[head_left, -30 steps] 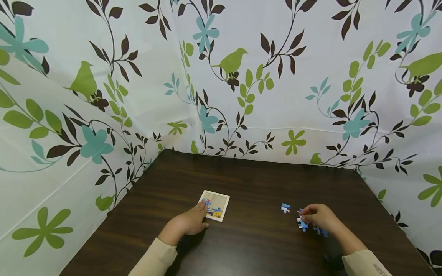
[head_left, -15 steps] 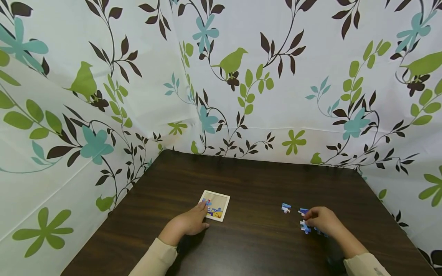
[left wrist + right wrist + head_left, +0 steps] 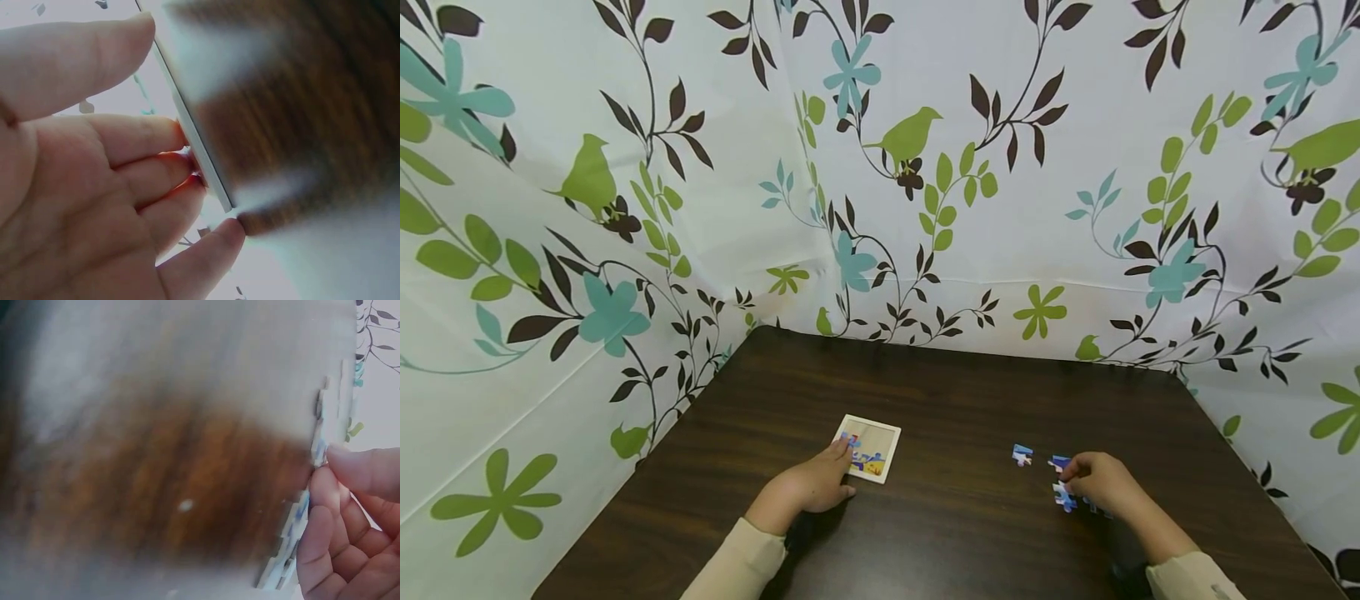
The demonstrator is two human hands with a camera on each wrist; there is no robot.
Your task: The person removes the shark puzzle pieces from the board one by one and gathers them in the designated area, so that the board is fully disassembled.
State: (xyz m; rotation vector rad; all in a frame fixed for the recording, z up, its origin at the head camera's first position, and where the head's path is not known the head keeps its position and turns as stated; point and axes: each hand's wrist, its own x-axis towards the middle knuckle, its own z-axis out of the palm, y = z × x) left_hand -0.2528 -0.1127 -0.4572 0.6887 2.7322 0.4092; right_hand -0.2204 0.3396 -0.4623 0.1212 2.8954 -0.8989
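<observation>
My left hand (image 3: 812,482) rests its fingertips on the left side of a small wooden puzzle tray (image 3: 889,454), fingers extended and the thumb apart. Part of a colourful picture shows in the tray's lower area, with bare wood above. In the left wrist view the tray appears edge-on, with fingertips against it. At the right, my right hand (image 3: 1101,482) has curled fingers, thumb and forefinger pinching the edge of a blue puzzle piece (image 3: 1059,462) on the table. Just below it lies another blue-and-white piece (image 3: 1063,497). More pieces are partly hidden under the hand.
A separate blue-and-white puzzle piece (image 3: 1022,454) lies left of the right hand. The dark wooden table (image 3: 955,533) is bordered at the back and left by a patterned curtain (image 3: 985,275).
My right hand has shifted slightly right and down, and the pieces by its fingertips have moved a little right, exposing more of the upper piece. The left hand stays on the tray.
</observation>
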